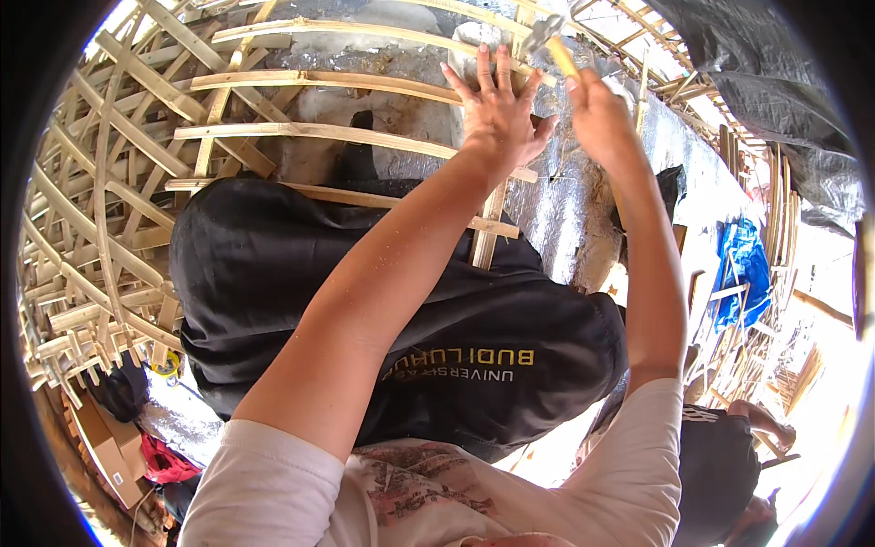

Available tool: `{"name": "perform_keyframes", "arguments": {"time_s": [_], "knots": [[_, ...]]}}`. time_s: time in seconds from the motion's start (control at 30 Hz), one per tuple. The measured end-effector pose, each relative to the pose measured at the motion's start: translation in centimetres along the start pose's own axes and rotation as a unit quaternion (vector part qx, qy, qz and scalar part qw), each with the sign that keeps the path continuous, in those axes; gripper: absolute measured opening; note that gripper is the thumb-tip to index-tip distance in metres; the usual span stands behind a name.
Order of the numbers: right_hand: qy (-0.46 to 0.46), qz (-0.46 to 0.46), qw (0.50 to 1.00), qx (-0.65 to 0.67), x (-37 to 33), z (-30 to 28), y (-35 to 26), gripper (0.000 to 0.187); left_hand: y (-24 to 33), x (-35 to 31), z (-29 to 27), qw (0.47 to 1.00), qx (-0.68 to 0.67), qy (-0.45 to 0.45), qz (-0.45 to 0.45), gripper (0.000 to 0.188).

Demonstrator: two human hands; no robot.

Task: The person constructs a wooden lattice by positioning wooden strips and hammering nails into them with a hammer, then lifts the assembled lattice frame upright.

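My left hand (495, 114) is spread open, palm and fingers pressed flat on the upright bamboo slat (489, 228), whose long axis runs near to far across the horizontal slats of the lattice (301, 132). Just to its right, my right hand (597, 114) is closed around the yellow handle of a hammer (547, 36), its metal head poised over the slat's far end, beside my left fingertips.

Hammer (550, 38) head blurred; handle partly hidden in right hand (600, 117).
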State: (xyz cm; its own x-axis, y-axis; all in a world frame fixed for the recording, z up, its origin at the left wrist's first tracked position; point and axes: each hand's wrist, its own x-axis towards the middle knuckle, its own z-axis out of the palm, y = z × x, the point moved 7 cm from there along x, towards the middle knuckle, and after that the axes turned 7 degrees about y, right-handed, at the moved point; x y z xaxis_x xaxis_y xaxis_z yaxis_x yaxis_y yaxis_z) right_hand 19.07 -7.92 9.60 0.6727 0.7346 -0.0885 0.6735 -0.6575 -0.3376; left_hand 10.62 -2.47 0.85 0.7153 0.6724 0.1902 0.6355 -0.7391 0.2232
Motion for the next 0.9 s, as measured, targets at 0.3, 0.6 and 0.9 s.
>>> {"name": "perform_keyframes", "arguments": {"time_s": [0.3, 0.6, 0.9], "knots": [[0.035, -0.111, 0.991, -0.06, 0.6, 0.5, -0.7, 0.031, 0.0, 0.0, 0.0, 1.0, 0.017, -0.02, 0.003, 0.071], [0.031, -0.029, 0.999, -0.033, 0.6, -0.5, -1.2, 0.033, -0.5, -0.2, 0.6, 1.0, 0.011, -0.004, -0.007, 0.069], [0.087, 0.033, 0.993, 0.071, -1.2, -1.2, -1.7, 0.028, -0.7, -0.5, 0.5, 1.0, 0.013, -0.013, -0.012, 0.069]]}}
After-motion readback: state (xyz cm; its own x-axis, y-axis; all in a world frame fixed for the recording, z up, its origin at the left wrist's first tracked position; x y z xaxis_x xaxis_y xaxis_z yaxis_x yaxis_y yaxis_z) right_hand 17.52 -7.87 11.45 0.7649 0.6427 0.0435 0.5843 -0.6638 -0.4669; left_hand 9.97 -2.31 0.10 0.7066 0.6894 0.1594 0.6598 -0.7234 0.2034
